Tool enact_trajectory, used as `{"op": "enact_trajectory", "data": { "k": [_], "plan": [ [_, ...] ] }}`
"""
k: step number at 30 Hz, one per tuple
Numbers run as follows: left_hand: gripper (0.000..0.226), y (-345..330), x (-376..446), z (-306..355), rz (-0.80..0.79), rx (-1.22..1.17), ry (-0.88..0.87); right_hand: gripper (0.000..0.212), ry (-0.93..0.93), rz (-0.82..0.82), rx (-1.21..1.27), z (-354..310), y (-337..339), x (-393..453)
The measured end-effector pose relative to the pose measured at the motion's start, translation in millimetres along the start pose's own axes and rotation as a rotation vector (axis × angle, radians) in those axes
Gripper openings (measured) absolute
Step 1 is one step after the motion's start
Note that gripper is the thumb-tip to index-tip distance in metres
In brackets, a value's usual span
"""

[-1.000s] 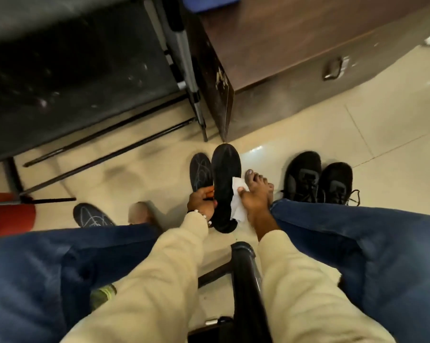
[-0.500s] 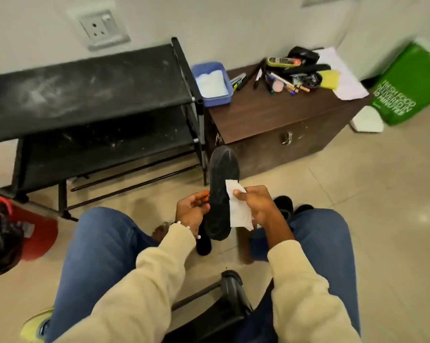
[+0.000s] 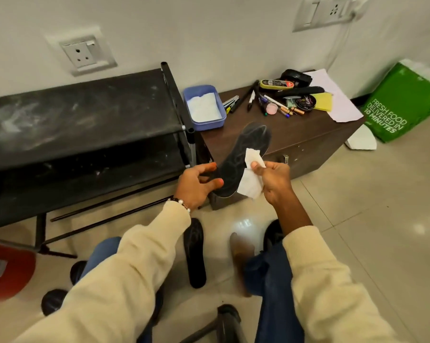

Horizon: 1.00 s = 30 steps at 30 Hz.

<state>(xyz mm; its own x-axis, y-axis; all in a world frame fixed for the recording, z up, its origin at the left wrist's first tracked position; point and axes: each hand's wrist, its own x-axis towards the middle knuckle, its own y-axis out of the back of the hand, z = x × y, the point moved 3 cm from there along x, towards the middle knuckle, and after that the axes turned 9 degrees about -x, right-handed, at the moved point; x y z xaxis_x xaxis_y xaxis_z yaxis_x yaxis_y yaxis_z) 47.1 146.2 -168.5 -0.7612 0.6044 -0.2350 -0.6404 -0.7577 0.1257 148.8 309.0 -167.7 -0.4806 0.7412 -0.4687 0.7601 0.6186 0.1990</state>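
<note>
Head view, seated person looking down past both knees. Black shelf rack against the wall at left, its top dusty. Brown cabinet just beside the rack on the right; green bag on the floor beyond the cabinet's far end.

Dark insole held in the air in front of the cabinet, toe end tilted up and away, heel end low. Left hand grips the heel end, thumb on one side and curled fingers on the other. Right hand is closed on a white tissue, thumb pressing it against the insole's right edge near the middle; the tissue folds over that edge and hangs below the fingers.

Second insole flat on the floor between the legs, well apart from the held one. Black shoe partly hidden behind the right forearm.

Blue tub on the cabinet's left corner, touching the rack post, holds white tissues. White paper sheet, yellow sponge, round polish tin and scattered pens lie at the cabinet's back
</note>
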Motion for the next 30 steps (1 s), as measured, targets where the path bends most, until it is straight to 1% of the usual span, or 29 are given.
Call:
{"op": "enact_trajectory", "data": {
  "k": [2, 4, 7, 9, 12, 15, 17, 19, 21, 23, 27, 30],
  "plan": [
    [0.070, -3.4, 22.7, -8.1, -0.049, 0.141, -0.016, 0.015, -0.004, 0.028, -0.006, -1.9, -3.8, 25.7],
    [0.082, -7.4, 43.3, -16.3, -0.083, 0.271, -0.068, 0.012, 0.006, 0.052, 0.003, -1.6, -8.1, 47.4],
    [0.093, -18.5, 70.9, -26.9, -0.121, 0.438, -0.125, 0.010, 0.020, 0.089, 0.018, 0.2, -14.5, 77.8],
    [0.093, -25.0, 84.4, -31.6, -0.071, 0.507, -0.152, 0.012, 0.027, 0.103, -0.014, -0.3, -17.5, 90.6],
    [0.090, -33.2, 101.5, -41.6, 0.013, 0.606, -0.171, 0.010, 0.031, 0.123, -0.139, 1.0, -20.3, 105.3],
    [0.090, -34.8, 112.5, -50.4, 0.010, 0.597, -0.157, 0.009, 0.046, 0.138, -0.277, 5.0, -15.8, 112.4],
    [0.090, -32.1, 117.0, -52.2, 0.013, 0.561, -0.116, 0.015, 0.071, 0.161, -0.388, 5.7, -10.5, 115.9],
    [0.091, -30.3, 119.4, -51.3, 0.013, 0.517, -0.089, 0.026, 0.176, 0.250, -0.580, 0.5, -3.9, 116.9],
    [0.091, -29.2, 119.9, -50.0, 0.018, 0.496, -0.072, 0.030, 0.293, 0.328, -0.688, -7.9, -0.1, 115.4],
    [0.090, -27.5, 118.5, -50.2, 0.026, 0.469, -0.057, 0.029, 0.399, 0.288, -0.700, -15.2, -4.4, 109.8],
    [0.078, -25.1, 116.8, -51.2, 0.050, 0.438, -0.087, 0.035, 0.615, 0.123, -0.728, -21.8, -26.2, 95.5],
    [0.071, -27.7, 117.2, -53.1, 0.083, 0.432, -0.136, 0.024, 0.842, 0.106, -0.815, -23.7, -41.6, 90.0]
  ]
}}
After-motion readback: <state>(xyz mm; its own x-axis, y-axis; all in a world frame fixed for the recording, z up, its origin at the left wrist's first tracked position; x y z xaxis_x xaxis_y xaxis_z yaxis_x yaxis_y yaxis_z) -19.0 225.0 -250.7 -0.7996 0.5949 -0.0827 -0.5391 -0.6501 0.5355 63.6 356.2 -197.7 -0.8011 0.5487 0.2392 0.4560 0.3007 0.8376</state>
